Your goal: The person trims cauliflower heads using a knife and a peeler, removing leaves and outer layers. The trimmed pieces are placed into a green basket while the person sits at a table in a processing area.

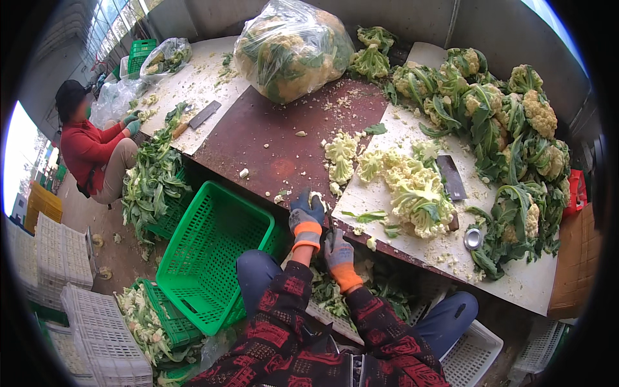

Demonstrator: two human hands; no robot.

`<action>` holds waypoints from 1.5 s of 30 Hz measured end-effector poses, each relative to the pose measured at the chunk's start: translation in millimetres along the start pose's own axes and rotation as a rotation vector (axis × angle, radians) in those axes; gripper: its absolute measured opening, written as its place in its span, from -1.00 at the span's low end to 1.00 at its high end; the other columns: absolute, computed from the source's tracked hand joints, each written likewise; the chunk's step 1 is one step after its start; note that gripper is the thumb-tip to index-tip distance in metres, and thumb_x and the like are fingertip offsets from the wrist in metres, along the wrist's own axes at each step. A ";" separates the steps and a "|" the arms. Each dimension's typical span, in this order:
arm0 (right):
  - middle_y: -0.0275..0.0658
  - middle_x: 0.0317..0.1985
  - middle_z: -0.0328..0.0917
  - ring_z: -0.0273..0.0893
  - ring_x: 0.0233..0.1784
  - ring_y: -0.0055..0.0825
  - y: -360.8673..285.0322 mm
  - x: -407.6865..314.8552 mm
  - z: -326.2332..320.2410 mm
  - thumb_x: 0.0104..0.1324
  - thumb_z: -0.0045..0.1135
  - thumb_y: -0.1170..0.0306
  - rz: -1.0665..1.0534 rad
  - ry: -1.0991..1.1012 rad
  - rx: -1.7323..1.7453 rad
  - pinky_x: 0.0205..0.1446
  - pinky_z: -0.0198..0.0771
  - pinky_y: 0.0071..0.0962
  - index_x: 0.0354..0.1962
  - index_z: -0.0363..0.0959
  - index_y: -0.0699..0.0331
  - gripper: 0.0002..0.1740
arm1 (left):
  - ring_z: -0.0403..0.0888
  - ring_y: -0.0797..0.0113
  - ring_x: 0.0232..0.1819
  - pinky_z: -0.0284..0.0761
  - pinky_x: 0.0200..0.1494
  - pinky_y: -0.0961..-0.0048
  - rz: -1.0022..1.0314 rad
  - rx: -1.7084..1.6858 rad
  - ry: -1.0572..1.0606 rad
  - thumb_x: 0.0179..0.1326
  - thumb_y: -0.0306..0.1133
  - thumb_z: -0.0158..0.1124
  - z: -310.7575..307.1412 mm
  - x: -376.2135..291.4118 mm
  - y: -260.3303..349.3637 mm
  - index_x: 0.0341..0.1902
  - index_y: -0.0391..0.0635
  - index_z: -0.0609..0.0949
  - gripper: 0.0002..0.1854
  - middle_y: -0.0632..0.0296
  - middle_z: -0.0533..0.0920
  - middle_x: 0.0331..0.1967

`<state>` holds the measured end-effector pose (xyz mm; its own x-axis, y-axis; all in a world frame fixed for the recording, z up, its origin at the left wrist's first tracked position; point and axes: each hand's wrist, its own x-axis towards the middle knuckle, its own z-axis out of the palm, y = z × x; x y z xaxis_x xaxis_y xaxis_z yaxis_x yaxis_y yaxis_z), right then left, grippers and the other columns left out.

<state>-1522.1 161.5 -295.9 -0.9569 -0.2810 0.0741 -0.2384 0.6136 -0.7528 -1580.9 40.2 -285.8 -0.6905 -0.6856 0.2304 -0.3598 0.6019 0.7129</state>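
Note:
My left hand (pixel 307 215), in a grey and orange work glove, holds a small pale cauliflower piece at the table's front edge. Close on its right, my right hand (pixel 340 256), gloved alike, grips a narrow dark tool, seemingly a knife (pixel 330 217), its tip beside the piece. Cut cauliflower florets (pixel 416 193) lie heaped on the white board, with smaller florets (pixel 341 157) on the dark red board. A cleaver (pixel 450 176) lies partly behind the heap, near a small round metal dish (pixel 473 239). Whole leafy cauliflowers (pixel 483 101) are piled at the right.
An empty-looking green plastic crate (pixel 213 251) stands left of my knees. A clear bag of cauliflowers (pixel 295 48) sits at the back. Another cleaver (pixel 204 114) lies left. A person in red (pixel 94 150) crouches or sits at the far left. White crates (pixel 104 338) stand lower left.

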 end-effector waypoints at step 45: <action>0.09 -0.27 0.57 0.57 -0.18 0.05 -138.2 46.3 60.2 0.23 0.14 0.47 -0.538 -0.576 0.241 -0.21 0.49 -0.22 0.05 0.33 0.27 -0.58 | 0.58 -0.01 -0.06 0.55 0.00 0.14 -0.398 -2.047 -0.560 0.16 0.41 0.01 -162.6 42.9 -134.3 0.31 -0.16 0.38 -0.09 -0.07 0.58 -0.01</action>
<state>-1523.5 19.3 -227.9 -0.4709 -0.8663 0.1670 -0.5352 0.1300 -0.8347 -1460.2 -136.6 -263.9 -0.9702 -0.2401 0.0342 0.2401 -0.9309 0.2753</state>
